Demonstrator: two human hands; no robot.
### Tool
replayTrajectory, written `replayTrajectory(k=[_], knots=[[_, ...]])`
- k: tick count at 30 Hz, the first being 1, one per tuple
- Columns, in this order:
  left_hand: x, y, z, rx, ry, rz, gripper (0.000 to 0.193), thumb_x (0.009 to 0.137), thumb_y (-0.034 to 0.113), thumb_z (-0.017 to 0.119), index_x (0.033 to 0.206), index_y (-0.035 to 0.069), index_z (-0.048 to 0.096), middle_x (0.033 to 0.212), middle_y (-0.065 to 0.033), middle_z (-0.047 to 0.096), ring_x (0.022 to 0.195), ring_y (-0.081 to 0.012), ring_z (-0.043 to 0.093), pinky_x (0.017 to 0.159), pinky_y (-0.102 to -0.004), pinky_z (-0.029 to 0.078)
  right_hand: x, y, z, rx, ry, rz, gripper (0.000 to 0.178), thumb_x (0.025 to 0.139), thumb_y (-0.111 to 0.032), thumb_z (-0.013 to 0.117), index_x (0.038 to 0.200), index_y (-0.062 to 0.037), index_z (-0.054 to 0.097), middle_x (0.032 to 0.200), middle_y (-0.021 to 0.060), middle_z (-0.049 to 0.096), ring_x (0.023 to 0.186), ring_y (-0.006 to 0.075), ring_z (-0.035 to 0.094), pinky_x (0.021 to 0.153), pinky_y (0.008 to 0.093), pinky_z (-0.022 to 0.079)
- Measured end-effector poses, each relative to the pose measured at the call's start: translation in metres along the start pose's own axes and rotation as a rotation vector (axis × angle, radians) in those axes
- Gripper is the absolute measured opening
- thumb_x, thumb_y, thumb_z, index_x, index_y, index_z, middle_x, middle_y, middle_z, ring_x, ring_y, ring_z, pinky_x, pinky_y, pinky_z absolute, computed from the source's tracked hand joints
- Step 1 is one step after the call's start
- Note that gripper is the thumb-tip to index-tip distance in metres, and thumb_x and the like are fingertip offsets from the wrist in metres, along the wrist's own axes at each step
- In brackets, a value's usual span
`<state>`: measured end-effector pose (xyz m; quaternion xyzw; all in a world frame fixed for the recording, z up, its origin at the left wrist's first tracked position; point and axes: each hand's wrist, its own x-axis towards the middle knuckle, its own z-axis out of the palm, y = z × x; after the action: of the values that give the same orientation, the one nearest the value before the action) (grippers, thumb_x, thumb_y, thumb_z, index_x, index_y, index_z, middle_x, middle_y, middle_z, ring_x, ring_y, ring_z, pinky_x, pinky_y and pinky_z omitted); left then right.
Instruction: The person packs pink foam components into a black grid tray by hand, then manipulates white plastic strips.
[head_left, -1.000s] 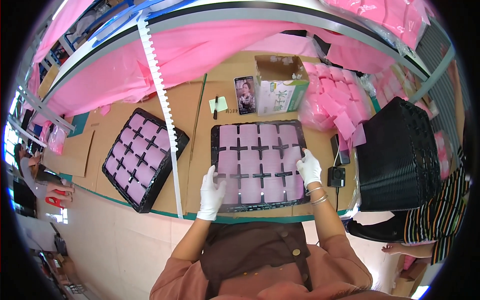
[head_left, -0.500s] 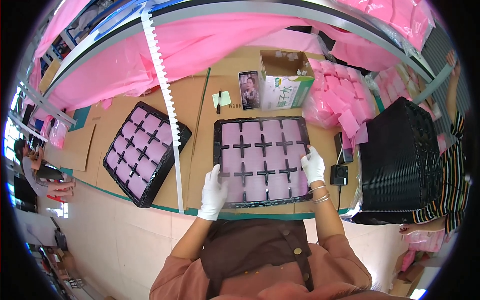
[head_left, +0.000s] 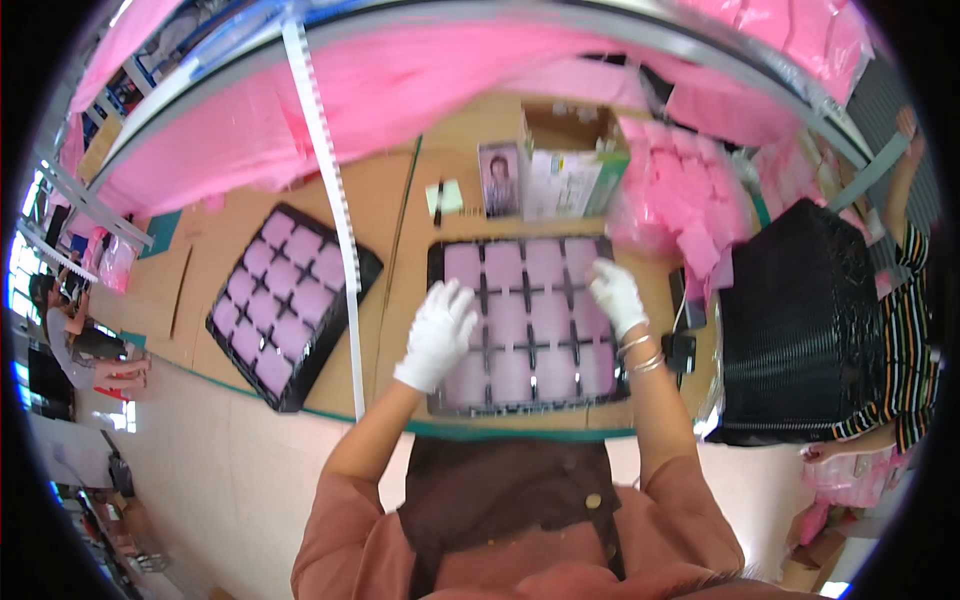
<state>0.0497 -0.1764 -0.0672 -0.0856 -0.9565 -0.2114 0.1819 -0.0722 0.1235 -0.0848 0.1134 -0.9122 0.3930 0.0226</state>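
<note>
A black tray (head_left: 530,408) with cross-shaped dividers lies flat in front of me, its compartments filled with pinkish-purple pads (head_left: 544,330). My left hand (head_left: 437,335), in a white glove, is over the tray's left side with fingers a little bent and apart. Over the upper right side is my right hand (head_left: 617,297), also white-gloved, its fingers loosely spread. I see nothing held in either hand; motion blurs both, and whether the fingertips touch the pads I cannot tell. Farther left, a second black tray (head_left: 325,348) of such pads sits at an angle.
A tall stack of black trays (head_left: 790,320) stands at right, beside a person's striped sleeve (head_left: 912,330). Toward the back are a phone (head_left: 498,180), an open carton (head_left: 570,185), a bag of pink pieces (head_left: 675,185) and a pen (head_left: 438,203). A white notched strip (head_left: 330,170) crosses the left side.
Both my hands have come off the tray's side edges and moved forward over it, the left one also inward. The trays remain in place. The striped sleeve's lower arm has shifted slightly.
</note>
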Motion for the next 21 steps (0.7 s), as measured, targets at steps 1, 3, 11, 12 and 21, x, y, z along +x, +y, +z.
replayTrajectory(k=[1, 3, 11, 12, 21], knots=[[0.003, -0.004, 0.014, 0.045, -0.024, 0.015, 0.036, 0.087, 0.023, 0.059, 0.118, 0.007, 0.055, 0.128, -0.0191, 0.048, 0.120, -0.0397, 0.044, 0.098, -0.0471, 0.040, 0.006, 0.000, 0.012, -0.258, 0.043, -0.109, 0.024, 0.080, -0.015, 0.056, 0.102, -0.0109, 0.066, 0.099, 0.0164, 0.062, 0.090, 0.0329, 0.062, 0.082, 0.0406, 0.050], [0.007, -0.007, 0.025, 0.010, -0.047, -0.016, 0.038, 0.085, 0.024, 0.061, 0.120, 0.009, 0.055, 0.131, -0.0203, 0.045, 0.123, -0.0412, 0.042, 0.099, -0.0482, 0.040, 0.018, -0.021, 0.020, -0.353, -0.081, -0.028, 0.029, 0.077, -0.007, 0.054, 0.103, -0.0131, 0.066, 0.100, 0.0171, 0.058, 0.098, 0.0352, 0.059, 0.084, 0.0439, 0.049], [-0.001, -0.009, 0.005, -0.019, -0.040, -0.133, 0.041, 0.084, 0.024, 0.063, 0.121, 0.009, 0.055, 0.135, -0.0207, 0.043, 0.125, -0.0400, 0.041, 0.100, -0.0466, 0.039, 0.047, -0.015, 0.017, -0.548, -0.169, -0.174, 0.025, 0.071, -0.007, 0.059, 0.095, -0.0086, 0.066, 0.102, 0.0183, 0.057, 0.095, 0.0366, 0.057, 0.079, 0.0464, 0.049], [-0.005, -0.016, 0.003, -0.037, -0.013, -0.146, 0.041, 0.084, 0.023, 0.064, 0.121, 0.009, 0.055, 0.135, -0.0208, 0.043, 0.126, -0.0394, 0.040, 0.100, -0.0453, 0.039, 0.048, -0.016, 0.014, -0.563, -0.140, -0.116, 0.022, 0.071, -0.007, 0.058, 0.092, -0.0081, 0.065, 0.101, 0.0181, 0.057, 0.093, 0.0369, 0.058, 0.077, 0.0470, 0.050], [0.007, -0.035, -0.006, 0.072, 0.008, -0.132, 0.035, 0.087, 0.023, 0.060, 0.117, 0.006, 0.055, 0.128, -0.0195, 0.048, 0.121, -0.0386, 0.044, 0.100, -0.0456, 0.038, 0.047, 0.009, 0.013, -0.241, 0.047, -0.027, 0.021, 0.079, -0.009, 0.052, 0.095, -0.0037, 0.066, 0.098, 0.0175, 0.064, 0.092, 0.0341, 0.062, 0.081, 0.0411, 0.050]])
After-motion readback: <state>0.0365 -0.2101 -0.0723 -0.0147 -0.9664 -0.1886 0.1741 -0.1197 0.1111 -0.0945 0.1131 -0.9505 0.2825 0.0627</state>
